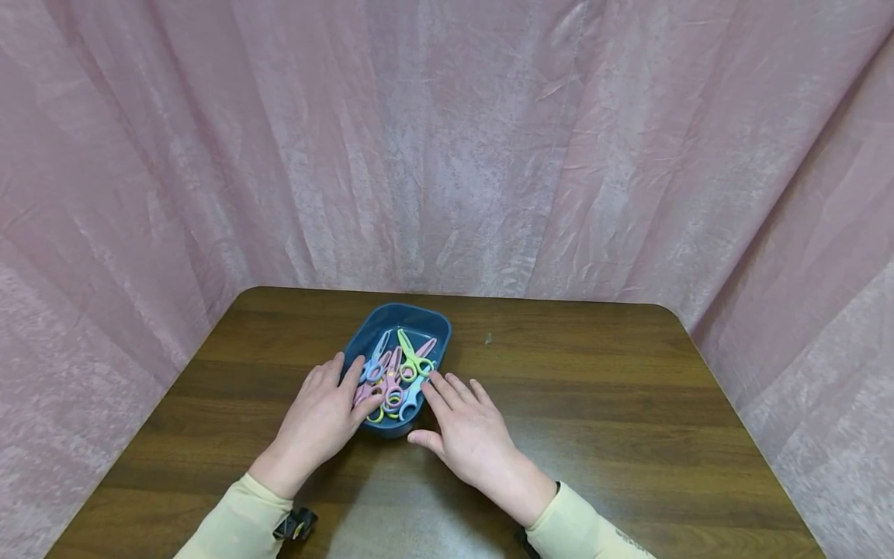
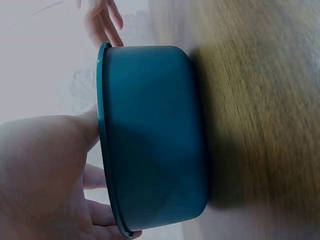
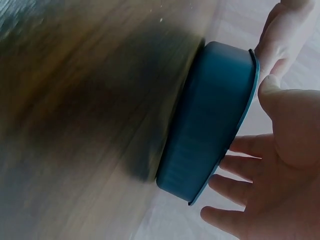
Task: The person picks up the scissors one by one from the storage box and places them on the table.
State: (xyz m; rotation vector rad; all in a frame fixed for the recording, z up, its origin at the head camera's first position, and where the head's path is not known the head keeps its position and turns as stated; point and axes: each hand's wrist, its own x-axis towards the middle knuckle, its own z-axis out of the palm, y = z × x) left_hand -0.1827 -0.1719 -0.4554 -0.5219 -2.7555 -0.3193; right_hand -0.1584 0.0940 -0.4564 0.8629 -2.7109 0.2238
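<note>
A dark blue plastic bin (image 1: 408,310) stands on the table, holding several pastel scissors. Lime green scissors (image 1: 407,343) lie on top, with pink scissors (image 1: 393,378) and light blue scissors (image 1: 414,392) around them. My left hand (image 1: 317,415) rests at the bin's left rim, its thumb and index finger reaching over the inside. In the left wrist view, one fingertip shows past the rim's near end. Against the right rim lie the straight, spread fingers of my right hand (image 1: 475,435), thumb apart from the bin. Neither hand grips any scissors.
The bin sits left of centre on a brown wooden table (image 1: 594,388) with rounded far corners. Pink curtains (image 1: 447,155) hang behind the table and along its sides. A small pale mark (image 1: 488,338) shows right of the bin.
</note>
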